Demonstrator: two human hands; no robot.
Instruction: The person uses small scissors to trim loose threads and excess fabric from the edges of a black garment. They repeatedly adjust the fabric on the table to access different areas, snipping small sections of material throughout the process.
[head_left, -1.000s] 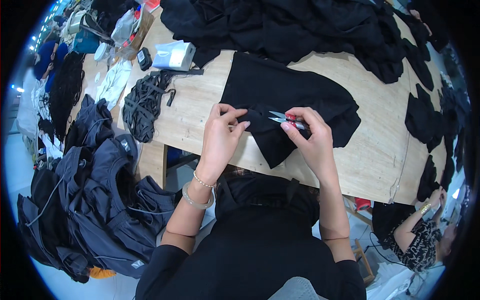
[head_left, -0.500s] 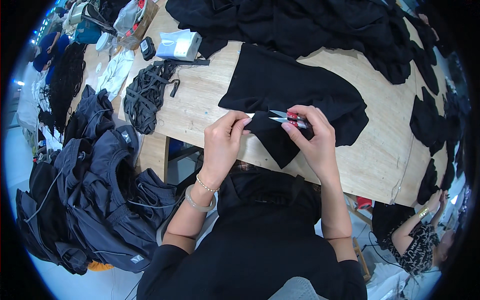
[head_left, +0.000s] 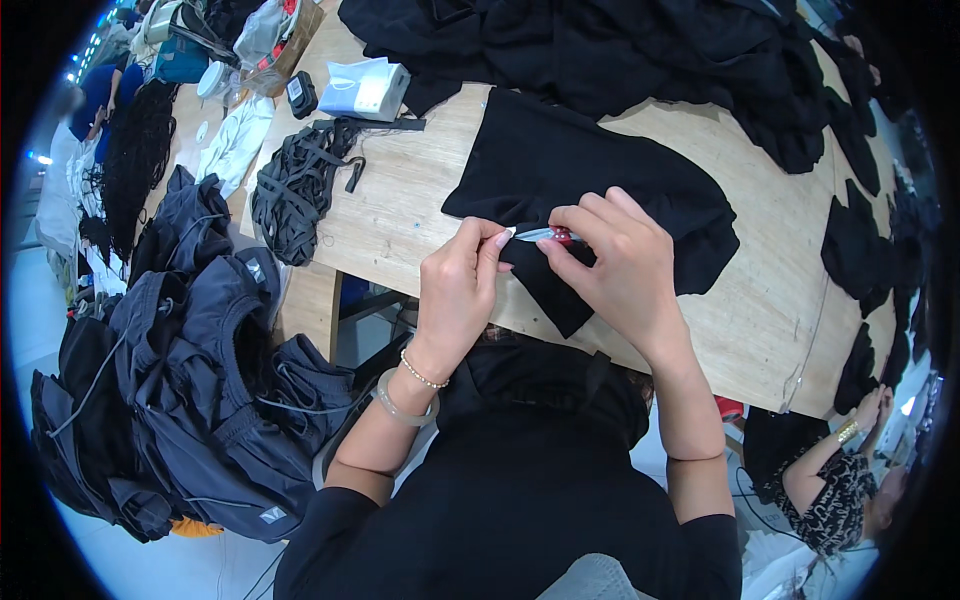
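My left hand is closed in a pinch on a small white piece, possibly a scrap or label. In my right hand are thread snips with red handles, partly hidden by the fingers. Their blades point left and look nearly closed, with the tips at the white piece; whether they touch it I cannot tell. Beneath both hands a cut panel of black fabric lies on the wooden table, one corner hanging toward the near edge.
A black fabric heap covers the far side. Left are tangled dark straps, a tissue pack and a small black box. Dark garments pile beside me. At far right another person's hands are over the table edge.
My right hand has moved left and turned, bringing the snips to the white piece. Their blades were apart and now look nearly together. My left hand has shifted slightly right.
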